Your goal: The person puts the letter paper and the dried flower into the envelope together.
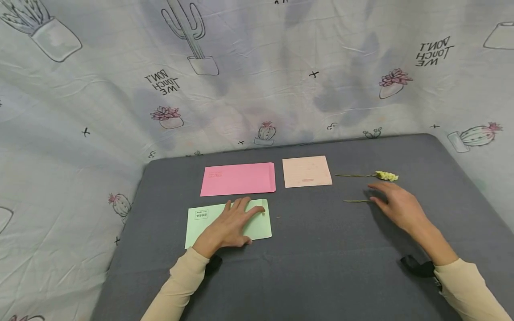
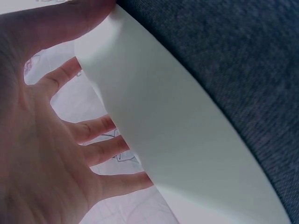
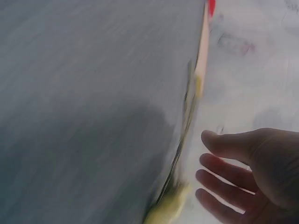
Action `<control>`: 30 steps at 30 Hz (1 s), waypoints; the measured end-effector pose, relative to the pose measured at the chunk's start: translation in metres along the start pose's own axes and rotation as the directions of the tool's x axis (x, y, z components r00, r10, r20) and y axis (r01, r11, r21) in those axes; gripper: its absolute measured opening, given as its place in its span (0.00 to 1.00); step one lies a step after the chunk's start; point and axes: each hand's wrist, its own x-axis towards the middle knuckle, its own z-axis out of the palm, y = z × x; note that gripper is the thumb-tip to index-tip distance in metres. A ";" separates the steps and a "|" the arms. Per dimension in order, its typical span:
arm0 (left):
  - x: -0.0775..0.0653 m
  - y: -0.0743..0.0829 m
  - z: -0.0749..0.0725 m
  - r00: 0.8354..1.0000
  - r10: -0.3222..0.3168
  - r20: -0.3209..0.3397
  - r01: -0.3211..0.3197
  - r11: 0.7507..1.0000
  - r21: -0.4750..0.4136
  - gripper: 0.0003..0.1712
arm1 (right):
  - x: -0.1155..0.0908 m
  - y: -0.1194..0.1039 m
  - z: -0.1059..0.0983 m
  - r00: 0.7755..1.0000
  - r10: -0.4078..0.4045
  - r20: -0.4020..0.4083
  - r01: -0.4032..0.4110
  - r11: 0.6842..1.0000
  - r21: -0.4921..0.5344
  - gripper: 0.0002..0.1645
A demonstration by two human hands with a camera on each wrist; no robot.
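Observation:
My left hand (image 1: pixel 230 223) is spread over a pale green envelope (image 1: pixel 257 229), fingertips on its face and thumb at the near edge. In the left wrist view the straight fingers (image 2: pixel 100 126) reach onto the envelope's pale surface (image 2: pixel 163 107). My right hand (image 1: pixel 397 205) hovers at the right with fingers slightly bent and nothing between them. Just beyond its fingertips lies a yellow flower (image 1: pixel 387 175) on a thin stem. A second stem (image 1: pixel 356 201) runs under the hand, its other end hidden. A blurred yellow flower head (image 3: pixel 168 207) shows in the right wrist view.
A pink envelope (image 1: pixel 238 179) lies behind the green one, with a peach envelope (image 1: pixel 307 171) to its right. All lie on a dark grey table (image 1: pixel 305 276). A cloth printed with cacti (image 1: pixel 281 80) hangs around the far and left sides.

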 end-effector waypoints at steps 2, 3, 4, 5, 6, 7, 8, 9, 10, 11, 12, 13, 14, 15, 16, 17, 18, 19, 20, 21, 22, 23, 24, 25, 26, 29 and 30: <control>0.000 0.000 0.000 1.000 -0.003 0.000 0.003 1.000 -0.004 0.48 | -0.009 0.009 -0.005 1.000 0.023 -0.018 -0.023 1.000 -0.007 0.27; 0.000 0.000 0.000 1.000 -0.002 0.000 0.002 1.000 -0.005 0.48 | -0.014 0.013 -0.007 0.999 0.039 -0.028 -0.039 0.999 -0.007 0.27; 0.000 0.000 0.000 1.000 -0.003 -0.002 0.003 1.000 -0.007 0.48 | -0.018 0.016 -0.009 0.998 0.059 -0.031 -0.059 0.998 -0.007 0.26; 0.001 0.000 0.000 1.000 -0.003 -0.003 0.003 1.000 -0.007 0.48 | -0.021 0.019 -0.010 0.996 0.080 -0.036 -0.080 0.997 0.001 0.26; 0.001 0.000 0.000 1.000 -0.002 -0.004 0.002 1.000 -0.009 0.48 | -0.025 0.022 -0.012 0.994 0.101 -0.035 -0.101 0.995 0.008 0.25; 0.001 0.000 0.000 1.000 -0.003 -0.004 0.003 1.000 -0.009 0.48 | -0.029 0.025 -0.013 0.993 0.117 -0.033 -0.117 0.993 0.014 0.24; 0.001 0.000 0.000 1.000 -0.003 -0.005 0.003 1.000 -0.007 0.48 | -0.032 0.027 -0.014 0.991 0.129 -0.031 -0.129 0.991 0.020 0.24; 0.001 0.000 0.000 1.000 -0.004 -0.003 0.004 1.000 -0.005 0.48 | -0.035 0.029 -0.014 0.990 0.137 -0.026 -0.136 0.990 0.023 0.23; 0.001 0.000 0.000 1.000 -0.005 -0.002 0.005 1.000 -0.004 0.48 | -0.038 0.031 -0.015 0.990 0.137 -0.020 -0.137 0.990 0.021 0.23; 0.001 0.000 0.001 1.000 -0.006 0.000 0.006 1.000 -0.001 0.48 | -0.040 0.033 -0.015 0.991 0.132 -0.016 -0.131 0.991 0.024 0.22; 0.001 0.000 0.001 1.000 -0.007 0.001 0.007 1.000 0.000 0.48 | -0.042 0.035 -0.015 0.992 0.126 -0.011 -0.126 0.992 0.021 0.22; 0.001 0.000 0.001 1.000 -0.007 0.001 0.007 1.000 0.002 0.48 | -0.044 0.036 -0.015 0.993 0.118 -0.009 -0.118 0.993 0.019 0.21; 0.002 0.000 0.001 1.000 -0.008 0.001 0.007 1.000 0.003 0.48 | -0.045 0.037 -0.015 0.994 0.112 -0.005 -0.112 0.994 0.019 0.21; 0.002 0.000 0.001 1.000 -0.007 0.002 0.007 1.000 0.003 0.48 | -0.046 0.038 -0.014 0.994 0.106 -0.002 -0.106 0.994 0.019 0.21; 0.002 0.000 0.001 1.000 -0.006 0.000 0.006 1.000 0.001 0.48 | -0.047 0.038 -0.014 0.995 0.102 -0.001 -0.102 0.995 0.018 0.22; 0.002 0.000 0.001 1.000 -0.004 -0.002 0.004 1.000 0.001 0.48 | -0.047 0.039 -0.014 0.995 0.101 0.002 -0.101 0.995 0.018 0.22; 0.002 0.000 0.000 1.000 -0.003 -0.004 0.003 1.000 0.001 0.48 | -0.047 0.039 -0.014 0.995 0.101 0.005 -0.102 0.995 0.018 0.22; 0.002 0.000 0.000 1.000 -0.003 -0.006 0.003 1.000 0.001 0.48 | -0.047 0.040 -0.014 0.995 0.101 0.010 -0.101 0.995 0.021 0.22; 0.002 0.000 0.000 1.000 -0.003 -0.006 0.003 1.000 0.002 0.48 | -0.047 0.040 -0.013 0.995 0.099 0.013 -0.100 0.995 0.024 0.22; 0.002 0.000 0.000 1.000 -0.003 -0.007 0.003 1.000 0.002 0.48 | -0.046 0.041 -0.013 0.995 0.100 0.015 -0.101 0.995 0.025 0.22; 0.002 0.001 0.000 1.000 -0.004 -0.007 0.004 1.000 0.001 0.48 | -0.045 0.041 -0.013 0.995 0.102 0.017 -0.102 0.995 0.024 0.22; 0.002 0.001 -0.001 1.000 -0.006 -0.007 0.006 1.000 -0.001 0.48 | -0.044 0.042 -0.012 0.995 0.102 0.018 -0.102 0.995 0.023 0.22; 0.002 0.001 -0.001 1.000 -0.008 -0.006 0.008 1.000 -0.003 0.48 | -0.043 0.042 -0.012 0.994 0.103 0.020 -0.104 0.994 0.028 0.21; 0.002 0.001 -0.001 1.000 -0.010 -0.004 0.010 1.000 -0.005 0.48 | -0.043 0.043 -0.012 0.994 0.103 0.019 -0.104 0.994 0.025 0.21; 0.002 0.001 -0.001 1.000 -0.011 -0.003 0.011 1.000 -0.007 0.48 | -0.042 0.043 -0.013 0.994 0.104 0.016 -0.104 0.994 0.019 0.20; 0.003 0.002 -0.001 1.000 -0.015 -0.001 0.015 1.000 -0.009 0.48 | -0.040 0.044 -0.013 0.994 0.108 0.013 -0.108 0.994 0.014 0.18; 0.003 0.002 -0.002 1.000 -0.015 -0.001 0.015 1.000 -0.008 0.48 | -0.040 0.044 -0.014 0.994 0.110 0.010 -0.110 0.994 0.013 0.18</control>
